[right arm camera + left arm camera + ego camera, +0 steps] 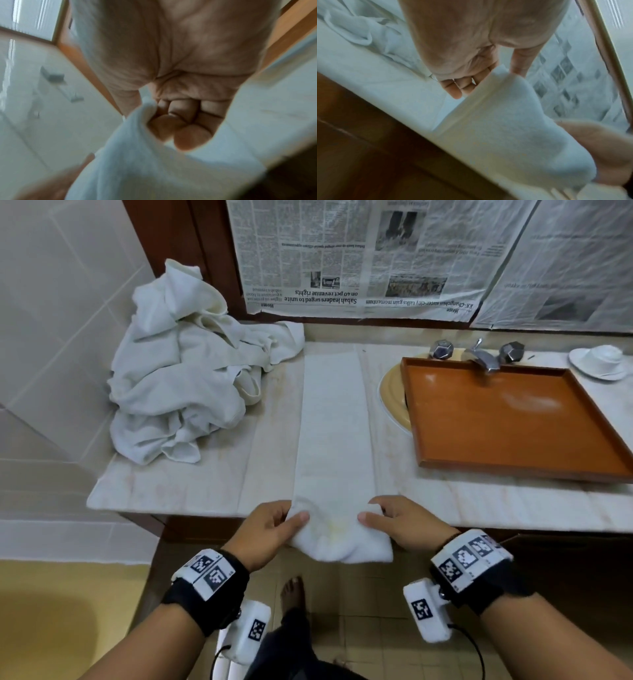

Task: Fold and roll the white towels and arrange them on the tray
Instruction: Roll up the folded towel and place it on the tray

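A white towel (334, 419), folded into a long narrow strip, lies on the marble counter and runs away from me. Its near end hangs over the counter's front edge. My left hand (274, 525) pinches the near left corner with thumb on top. My right hand (394, 520) grips the near right corner, fingers curled under the cloth (180, 129). In the left wrist view the towel (513, 135) stretches between both hands. An orange-brown tray (507, 419) lies over the sink at the right, with nothing on it.
A heap of crumpled white towels (178, 378) fills the counter's back left corner. A chrome tap (479, 356) stands behind the tray, a white cup and saucer (599, 361) at far right. Newspaper (359, 258) covers the wall behind. My bare foot (293, 594) is on the tiled floor.
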Motion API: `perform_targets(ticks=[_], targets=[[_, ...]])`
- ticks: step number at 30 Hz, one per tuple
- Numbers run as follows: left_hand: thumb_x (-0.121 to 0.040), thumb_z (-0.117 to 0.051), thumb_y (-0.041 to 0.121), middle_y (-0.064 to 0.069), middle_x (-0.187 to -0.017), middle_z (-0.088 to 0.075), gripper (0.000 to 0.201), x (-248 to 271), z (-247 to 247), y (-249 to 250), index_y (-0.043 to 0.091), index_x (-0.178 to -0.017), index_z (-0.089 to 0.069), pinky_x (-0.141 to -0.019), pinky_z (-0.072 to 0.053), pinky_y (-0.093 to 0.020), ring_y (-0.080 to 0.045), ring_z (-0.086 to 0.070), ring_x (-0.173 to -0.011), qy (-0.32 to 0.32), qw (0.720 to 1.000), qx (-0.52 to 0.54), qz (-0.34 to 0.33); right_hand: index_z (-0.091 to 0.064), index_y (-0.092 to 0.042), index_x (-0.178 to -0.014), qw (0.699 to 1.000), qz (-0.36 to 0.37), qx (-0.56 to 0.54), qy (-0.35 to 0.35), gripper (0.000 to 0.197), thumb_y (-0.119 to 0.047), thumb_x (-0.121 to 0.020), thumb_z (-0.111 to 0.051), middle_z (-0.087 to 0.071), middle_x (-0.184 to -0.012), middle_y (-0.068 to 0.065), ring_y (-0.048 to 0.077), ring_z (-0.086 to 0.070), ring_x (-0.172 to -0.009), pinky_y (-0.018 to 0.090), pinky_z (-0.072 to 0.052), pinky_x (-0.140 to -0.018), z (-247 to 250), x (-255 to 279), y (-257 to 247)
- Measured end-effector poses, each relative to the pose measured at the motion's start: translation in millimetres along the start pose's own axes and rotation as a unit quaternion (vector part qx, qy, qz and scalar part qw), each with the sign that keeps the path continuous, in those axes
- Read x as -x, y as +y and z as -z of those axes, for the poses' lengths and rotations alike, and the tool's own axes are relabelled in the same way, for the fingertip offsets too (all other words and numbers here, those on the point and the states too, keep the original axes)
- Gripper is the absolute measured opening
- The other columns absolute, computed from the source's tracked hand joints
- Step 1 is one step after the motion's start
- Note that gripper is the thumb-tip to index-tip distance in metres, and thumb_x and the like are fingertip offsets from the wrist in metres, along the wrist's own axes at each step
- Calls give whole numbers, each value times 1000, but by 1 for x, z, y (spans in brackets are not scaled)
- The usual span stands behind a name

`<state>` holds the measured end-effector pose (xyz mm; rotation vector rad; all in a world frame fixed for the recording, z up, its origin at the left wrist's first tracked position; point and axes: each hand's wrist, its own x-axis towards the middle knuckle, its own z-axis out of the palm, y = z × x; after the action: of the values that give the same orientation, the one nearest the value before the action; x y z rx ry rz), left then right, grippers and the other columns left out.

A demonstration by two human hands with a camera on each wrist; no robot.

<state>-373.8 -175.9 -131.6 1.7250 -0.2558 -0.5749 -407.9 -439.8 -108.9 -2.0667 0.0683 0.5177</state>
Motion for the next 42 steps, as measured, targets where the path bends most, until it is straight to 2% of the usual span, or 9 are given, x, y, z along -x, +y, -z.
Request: perform_targets(ticks=[3,7,12,16,20,24,30,35,42], targets=[[-94,-61,35,-10,-89,-74,35,-36,12,22,1,-95,-69,-74,-55,-38,-20,-68,-80,78,990,113,-17,-69,-5,-103,976,16,-193,102,37,-40,-93,-66,-75,-102,13,33,-70,-98,48,-52,-91,24,-28,-20],[-85,-63,59,-9,-87,-70,49,-104,30,9,10,-90,-63,-79,-50,-45,-23,-63,-80,66,993,86,38,-63,-21,-97,969,-54,-112,215,67,-83,-72,-57,-69,-96,6,29,-66,-91,49,-52,-88,40,-98,-7],[-83,-76,37,5,-107,-72,33,-158,41,-23,17,-109,-67,-92,-55,-39,-12,-69,-96,-77,984,-135,88,-47,-18,-83,972,-193,107,86,32,-44,-94,-62,-46,-75,-9,13,-49,-71,22,-33,-58,33,-128,10],[-90,-67,30,5,-101,-74,17,-179,42,0,21,-103,-70,-86,-56,-36,-12,-69,-92,-87,980,-176,38,-62,-7,-86,976,-184,90,70,19,-25,-92,-63,-67,-87,8,21,-64,-77,34,-54,-65,45,-134,10],[-92,-66,42,5,-115,-72,33,-204,49,21,23,-119,-67,-91,-53,-34,-14,-69,-105,-84,995,49,35,-67,-16,-93,966,-106,-73,223,19,-35,-92,-64,-72,-89,5,28,-69,-87,48,-57,-81,64,-151,-3],[-91,-63,48,9,-103,-73,27,-223,60,3,26,-106,-66,-80,-55,-21,-1,-69,-87,-107,983,-126,83,-50,-21,-84,970,-186,70,141,24,-39,-96,-60,-52,-78,-7,15,-52,-75,22,-35,-59,62,-167,-2],[-89,-71,31,4,-93,-72,24,-224,60,-10,10,-102,-66,-80,-55,-31,-12,-68,-84,-66,981,-143,111,-46,-15,-78,969,-198,99,107,24,-25,-93,-61,-49,-76,0,18,-45,-66,29,-35,-61,68,-180,14],[-87,-73,18,-6,-113,-72,34,-238,55,19,10,-119,-61,-90,-55,-41,-24,-69,-104,37,987,141,63,-63,-16,-98,963,-87,-105,233,10,-24,-97,-58,-70,-87,9,18,-62,-76,32,-47,-70,88,-192,-6],[-87,-73,28,2,-110,-69,36,-250,59,-3,16,-117,-56,-94,-53,-37,-16,-66,-101,-7,982,-118,146,-50,-20,-109,975,-170,83,118,14,-23,-97,-58,-50,-80,-9,9,-49,-71,19,-34,-59,84,-200,10]])
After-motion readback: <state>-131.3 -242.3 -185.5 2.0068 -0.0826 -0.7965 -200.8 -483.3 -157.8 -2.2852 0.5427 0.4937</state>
